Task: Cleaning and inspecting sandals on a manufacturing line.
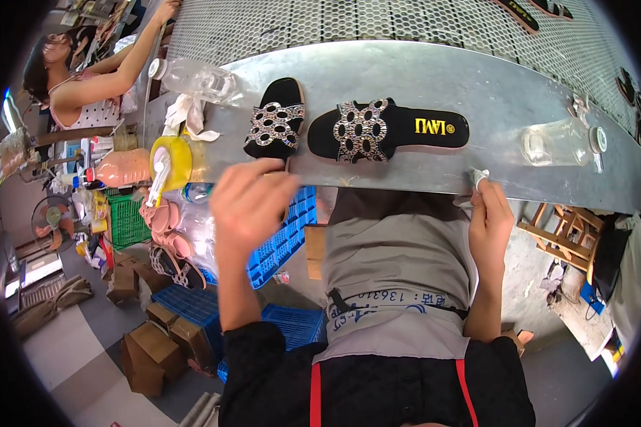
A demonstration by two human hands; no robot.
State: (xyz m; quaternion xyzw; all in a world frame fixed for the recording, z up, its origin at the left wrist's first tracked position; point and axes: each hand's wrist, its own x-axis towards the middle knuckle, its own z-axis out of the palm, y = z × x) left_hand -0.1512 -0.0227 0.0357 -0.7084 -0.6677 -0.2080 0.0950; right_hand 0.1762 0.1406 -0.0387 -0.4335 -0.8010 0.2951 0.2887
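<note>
Two black slide sandals with rhinestone-covered cut-out straps lie on the metal worktop. The left sandal (275, 117) stands nearly upright in view, sole down; the other sandal (431, 128) lies crosswise beside it with gold lettering on its insole. My left hand (256, 199) is at the near end of the left sandal, its fingers bent and smeared by motion, so whether it grips the sandal cannot be made out. At the worktop's front edge, my right hand (490, 210) pinches a small white cloth (480, 176) between thumb and fingers.
A clear bottle (196, 80) lies at the back left, another clear bottle (559, 144) at right. A yellow container (171, 164) stands at the worktop's left end. Behind runs a mesh conveyor (377, 25) carrying sandals. Blue crates (292, 228) sit below; a co-worker (96, 89) reaches in at far left.
</note>
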